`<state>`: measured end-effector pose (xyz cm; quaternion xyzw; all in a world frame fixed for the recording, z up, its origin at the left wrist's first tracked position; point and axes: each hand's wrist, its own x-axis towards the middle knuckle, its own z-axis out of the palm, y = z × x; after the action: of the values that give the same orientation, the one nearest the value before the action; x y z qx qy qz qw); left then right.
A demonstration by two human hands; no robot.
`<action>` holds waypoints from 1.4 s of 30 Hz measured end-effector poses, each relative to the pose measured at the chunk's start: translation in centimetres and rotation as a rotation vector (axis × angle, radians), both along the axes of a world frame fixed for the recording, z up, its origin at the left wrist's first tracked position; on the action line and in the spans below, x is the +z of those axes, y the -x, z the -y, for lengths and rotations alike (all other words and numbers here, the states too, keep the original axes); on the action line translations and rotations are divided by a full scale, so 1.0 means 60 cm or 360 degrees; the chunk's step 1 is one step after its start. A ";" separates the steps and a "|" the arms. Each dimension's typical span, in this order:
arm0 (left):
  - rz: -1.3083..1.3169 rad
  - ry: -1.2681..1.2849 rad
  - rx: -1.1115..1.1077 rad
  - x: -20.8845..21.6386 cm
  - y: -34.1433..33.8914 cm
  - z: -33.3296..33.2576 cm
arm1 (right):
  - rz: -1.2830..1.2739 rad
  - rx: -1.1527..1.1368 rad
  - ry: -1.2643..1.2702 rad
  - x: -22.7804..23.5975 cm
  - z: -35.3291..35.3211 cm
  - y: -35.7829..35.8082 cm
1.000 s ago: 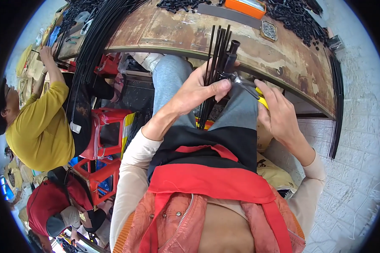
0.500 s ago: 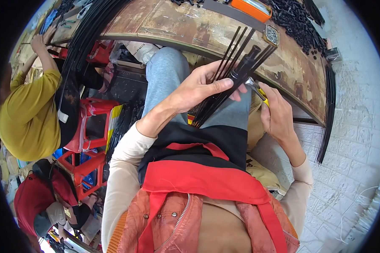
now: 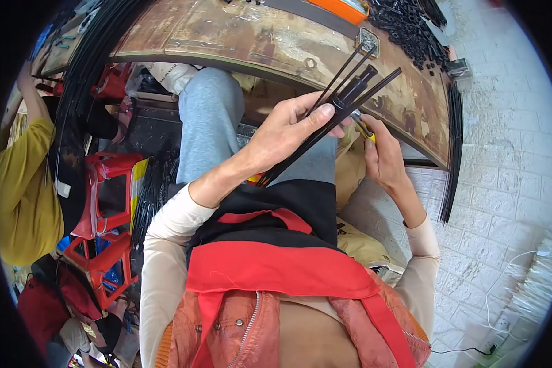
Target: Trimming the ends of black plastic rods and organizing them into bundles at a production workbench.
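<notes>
My left hand [image 3: 282,132] is closed round a bundle of thin black rods [image 3: 294,155] that looks like an umbrella frame. The bundle slants from my lap up toward the bench edge. Among the rods, a thicker black stepped tube [image 3: 353,87] sticks up past my thumb. My right hand [image 3: 387,156] grips pliers with yellow-and-black handles [image 3: 367,131]. Their metal jaws are up against the bundle, beside the fingers of my left hand. What the jaws are closed on, if anything, is hidden by the rods and fingers.
A worn wooden bench [image 3: 227,34] runs across the far side. On it are a small tin of metal bits [image 3: 368,42], an orange box [image 3: 343,9] and a heap of black parts [image 3: 405,30]. Long black rods [image 3: 95,46] hang over its left end. Red stools [image 3: 113,196] and two people are at left.
My view has shifted, so bench and hands appear farther left. The upper rods have come closer together, with fewer showing separately. Both hands keep their grips on the bundle and the pliers.
</notes>
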<state>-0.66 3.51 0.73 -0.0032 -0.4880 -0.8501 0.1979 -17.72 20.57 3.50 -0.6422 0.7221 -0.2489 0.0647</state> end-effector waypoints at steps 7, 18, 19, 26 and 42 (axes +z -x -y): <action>0.0102 -0.0147 -0.0084 0.000 0.006 0.009 | -0.0001 0.0024 0.0087 -0.009 0.000 0.004; 0.0055 -0.0154 -0.0205 0.004 0.008 0.017 | -0.0047 0.0097 0.0159 -0.003 -0.003 0.004; 0.0055 -0.0153 -0.0209 0.006 0.008 0.014 | -0.0032 0.0088 0.0123 -0.001 -0.005 0.004; 0.0003 -0.0076 -0.0179 0.004 0.006 0.014 | -0.0093 0.0118 0.0128 0.006 -0.003 0.001; 0.0245 0.0631 0.0900 -0.025 0.016 0.011 | 0.0032 -0.0131 -0.0109 0.013 -0.009 -0.008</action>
<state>-1.59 2.84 -0.76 0.1578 -0.6385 -0.6483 0.3835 -17.24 21.13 4.30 -0.6067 0.7554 -0.2329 0.0835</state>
